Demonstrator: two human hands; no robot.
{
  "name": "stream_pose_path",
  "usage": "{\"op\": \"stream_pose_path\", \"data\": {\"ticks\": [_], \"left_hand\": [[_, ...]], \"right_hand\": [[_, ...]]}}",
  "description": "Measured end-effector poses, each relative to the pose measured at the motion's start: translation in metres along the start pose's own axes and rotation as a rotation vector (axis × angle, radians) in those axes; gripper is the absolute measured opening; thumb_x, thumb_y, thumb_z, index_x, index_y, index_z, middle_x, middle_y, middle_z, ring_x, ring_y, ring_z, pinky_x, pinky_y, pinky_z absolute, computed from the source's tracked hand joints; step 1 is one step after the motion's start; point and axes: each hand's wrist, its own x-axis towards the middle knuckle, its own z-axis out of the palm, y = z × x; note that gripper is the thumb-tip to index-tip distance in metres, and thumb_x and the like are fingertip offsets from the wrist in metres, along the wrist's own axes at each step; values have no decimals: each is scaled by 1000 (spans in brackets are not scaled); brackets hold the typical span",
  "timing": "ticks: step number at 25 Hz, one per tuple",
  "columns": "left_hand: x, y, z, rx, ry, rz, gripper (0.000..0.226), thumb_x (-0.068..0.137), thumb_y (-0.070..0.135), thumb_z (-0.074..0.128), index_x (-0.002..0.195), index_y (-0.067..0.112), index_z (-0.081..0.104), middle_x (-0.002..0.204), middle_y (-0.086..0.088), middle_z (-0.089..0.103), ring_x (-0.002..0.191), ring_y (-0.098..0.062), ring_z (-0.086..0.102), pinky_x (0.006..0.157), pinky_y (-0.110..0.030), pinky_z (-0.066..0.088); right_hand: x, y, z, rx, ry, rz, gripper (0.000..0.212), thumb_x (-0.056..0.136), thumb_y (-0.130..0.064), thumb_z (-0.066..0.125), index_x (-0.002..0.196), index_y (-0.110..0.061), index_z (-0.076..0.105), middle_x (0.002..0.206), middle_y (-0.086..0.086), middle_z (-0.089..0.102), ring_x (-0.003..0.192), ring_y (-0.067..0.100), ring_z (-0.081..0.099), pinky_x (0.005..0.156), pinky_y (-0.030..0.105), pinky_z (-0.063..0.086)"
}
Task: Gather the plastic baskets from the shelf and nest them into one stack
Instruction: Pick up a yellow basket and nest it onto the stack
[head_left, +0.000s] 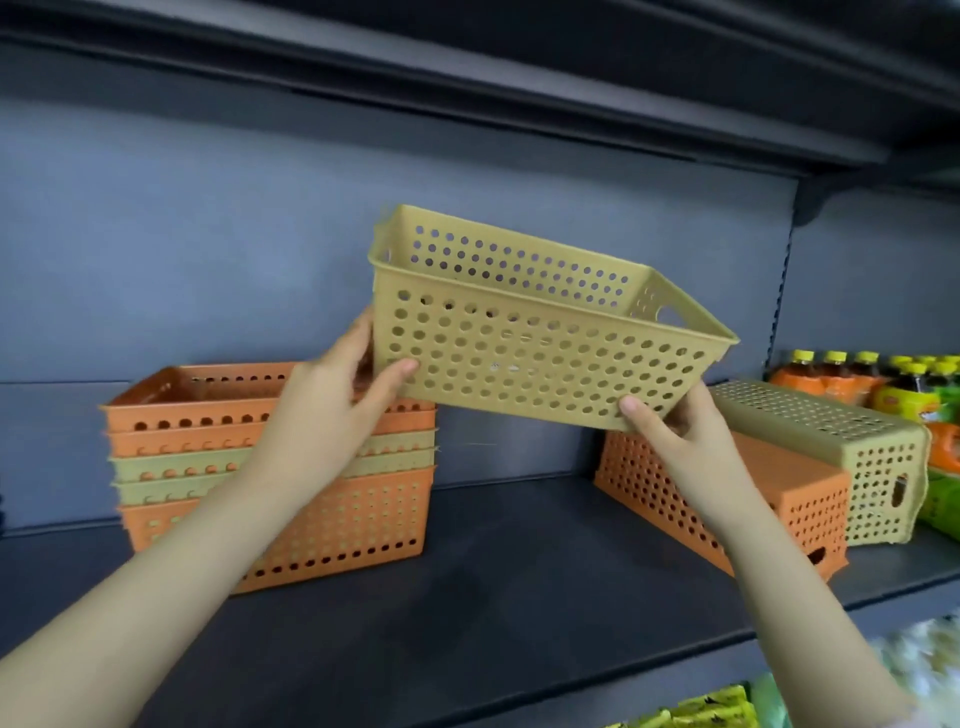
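Note:
I hold a tan perforated plastic basket (540, 332) in the air above the shelf, mouth up and tilted down to the right. My left hand (332, 395) grips its lower left corner and my right hand (670, 431) grips its lower right corner. Below and to the left stands a nested stack of orange and tan baskets (363, 519), partly hidden by my left forearm. On the right, an orange basket (810, 499) and a tan basket (831, 431) lie upside down, side by side.
The dark shelf board (509, 561) runs left to right, with a grey back panel (208, 234) and another shelf above. Bottled drinks (872, 384) stand at the far right. Packaged goods (711, 706) sit on the shelf below.

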Motion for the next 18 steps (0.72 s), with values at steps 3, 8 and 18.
{"op": "stream_pose_path", "data": {"ticks": [3,8,18], "left_hand": [[3,-25,-38,53,50,-13,42,95,38,55,135,26,52,113,20,63,101,-8,65,91,-25,48],[-6,-78,-95,138,71,-98,32,96,32,57,126,19,55,103,17,63,83,-3,59,71,0,39],[-21,-140,-130,45,123,-195,57,93,31,62,144,21,39,132,15,56,121,-4,52,93,-23,40]], "right_hand": [[15,-21,45,-13,-49,-61,39,91,-33,65,126,-31,50,116,-22,65,106,-8,60,92,21,47],[36,-50,118,-16,-124,-150,30,88,-31,69,112,-37,52,121,-7,62,109,2,60,93,20,49],[44,-40,204,120,-224,-202,122,82,-13,76,132,-67,-21,151,-12,42,134,4,47,113,42,37]]}}
